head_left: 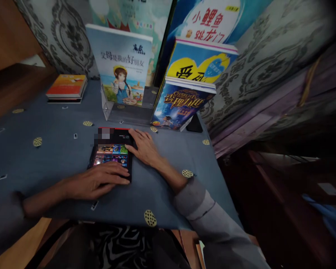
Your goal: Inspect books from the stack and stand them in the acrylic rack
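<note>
A dark book point(114, 137) with a red top edge and rows of small colourful pictures lies flat on the cloth-covered table. Across its lower part rests my left hand point(100, 181), palm down, fingers stretched out and covering some of the pictures. My right hand point(145, 147) touches the book's upper right edge, its thumb spread from the other fingers. Neither hand is wrapped around anything. Part of the cover near the top left is blurred out.
Behind the book, a clear stand point(128, 116) holds a light blue book point(123, 48). To its right stand a yellow-and-blue book point(201, 61) and a dark blue book point(182, 102). A stack with an orange book point(67, 86) lies at the back left. A black phone-like object point(194, 124) lies near the right edge.
</note>
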Demonstrator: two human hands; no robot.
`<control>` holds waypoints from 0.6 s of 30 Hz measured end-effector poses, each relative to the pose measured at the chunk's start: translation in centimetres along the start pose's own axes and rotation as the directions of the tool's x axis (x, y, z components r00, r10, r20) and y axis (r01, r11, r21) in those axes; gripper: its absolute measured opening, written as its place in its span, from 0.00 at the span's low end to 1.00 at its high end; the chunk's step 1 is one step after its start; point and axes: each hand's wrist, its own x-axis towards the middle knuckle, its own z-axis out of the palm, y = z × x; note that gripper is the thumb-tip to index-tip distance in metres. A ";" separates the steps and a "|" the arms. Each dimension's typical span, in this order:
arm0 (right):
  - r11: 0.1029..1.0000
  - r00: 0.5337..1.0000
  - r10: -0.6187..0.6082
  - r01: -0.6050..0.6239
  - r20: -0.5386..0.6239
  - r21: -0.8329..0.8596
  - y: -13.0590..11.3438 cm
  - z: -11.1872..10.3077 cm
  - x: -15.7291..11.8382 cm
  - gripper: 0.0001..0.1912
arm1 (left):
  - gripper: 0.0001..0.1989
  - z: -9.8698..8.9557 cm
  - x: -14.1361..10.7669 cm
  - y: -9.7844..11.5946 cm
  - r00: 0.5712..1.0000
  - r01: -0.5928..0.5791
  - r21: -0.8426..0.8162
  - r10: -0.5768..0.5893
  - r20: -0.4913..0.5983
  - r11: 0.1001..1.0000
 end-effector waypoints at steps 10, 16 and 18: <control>0.996 0.999 -0.028 0.029 0.023 -0.087 -0.3 -0.4 0.2 0.26 | 0.21 -4.6 -1.8 -10.9 0.832 0.489 0.191 -0.390 -0.395 0.851; 0.971 0.984 -0.155 0.168 0.086 -0.168 -3.3 0.2 3.3 0.22 | 0.21 -4.5 -1.9 -11.4 0.816 0.495 0.139 -0.404 -0.414 0.858; 0.967 0.974 -0.205 0.216 0.094 -0.131 -4.8 1.0 4.3 0.21 | 0.22 -4.3 -1.9 -11.4 0.813 0.487 0.128 -0.394 -0.429 0.864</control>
